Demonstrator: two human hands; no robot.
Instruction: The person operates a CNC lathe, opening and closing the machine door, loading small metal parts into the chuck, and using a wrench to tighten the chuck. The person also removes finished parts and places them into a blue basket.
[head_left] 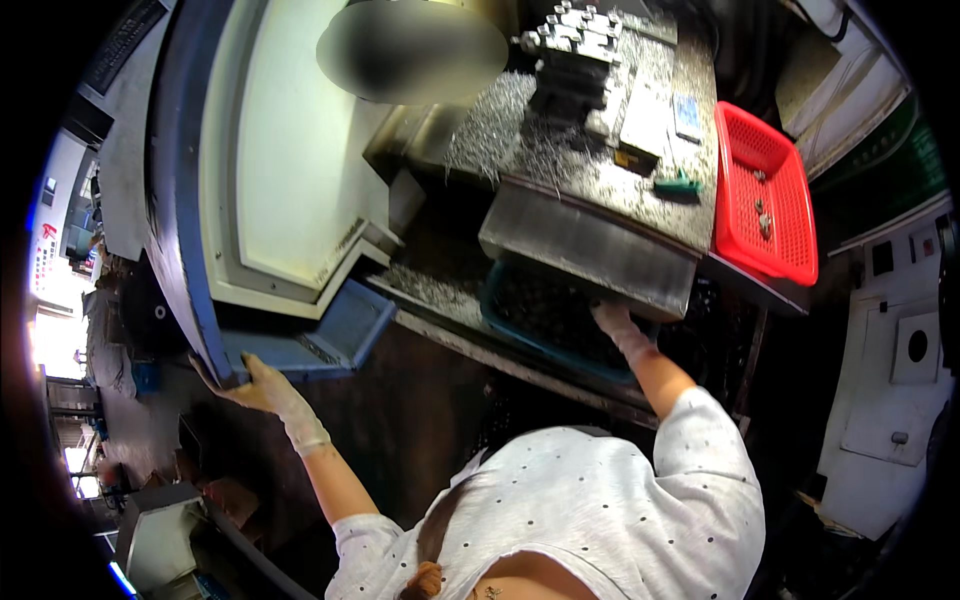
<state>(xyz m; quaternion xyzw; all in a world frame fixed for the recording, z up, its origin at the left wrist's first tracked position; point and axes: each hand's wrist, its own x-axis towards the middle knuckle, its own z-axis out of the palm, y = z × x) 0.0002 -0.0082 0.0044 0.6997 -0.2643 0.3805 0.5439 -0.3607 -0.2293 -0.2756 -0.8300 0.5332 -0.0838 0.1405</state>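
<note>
My left hand (266,391), in a thin pale glove, grips the lower corner of a blue-edged machine door (185,250), thumb on one side and fingers on the other. My right hand (613,319), gloved too, reaches to a dark teal basket (560,352) under a metal ledge (590,247). Its fingers are lost in shadow at the ledge's lower edge, and whether they hold anything is hidden. Small dark pieces seem to fill the basket, too dim to make out.
Above the ledge, a machine table (510,125) is strewn with metal shavings and carries a clamped fixture (575,60). A green-handled tool (678,186) lies near its edge. To the right stands a red plastic basket (735,200) with a few small pieces. A grey-white cabinet (885,370) is farther right.
</note>
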